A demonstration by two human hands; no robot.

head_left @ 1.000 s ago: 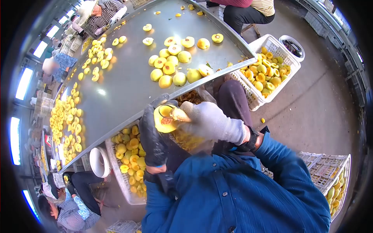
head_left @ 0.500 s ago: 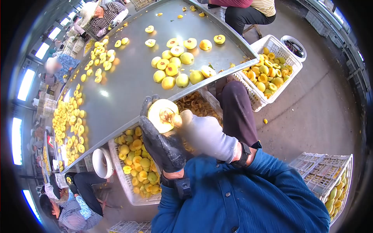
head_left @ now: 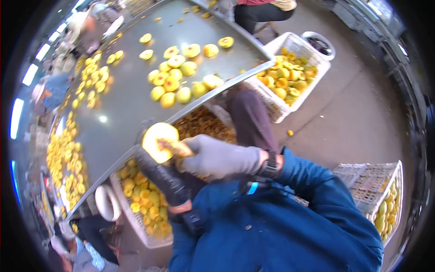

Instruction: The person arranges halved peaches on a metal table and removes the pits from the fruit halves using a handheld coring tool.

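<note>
My left hand, in a black glove, is wrapped behind a yellow fruit half, its cut face turned up. In a pale grey glove, my right hand grips a small tool by its light handle, and the tool's end is at the centre of the cut face. Both hands are over my lap, just off the near edge of the metal table. Below them is a crate of brown scraps. Blur hides the tool's tip.
Fruit halves lie on the table, with many more at its left side. White crates of fruit stand at the right, lower left and lower right. Two buckets and several people are around the table.
The view has shifted, so the table and crates appear further left. The thin curved end of the tool, visible a second ago, is now blurred against the fruit. Both hands keep their holds.
</note>
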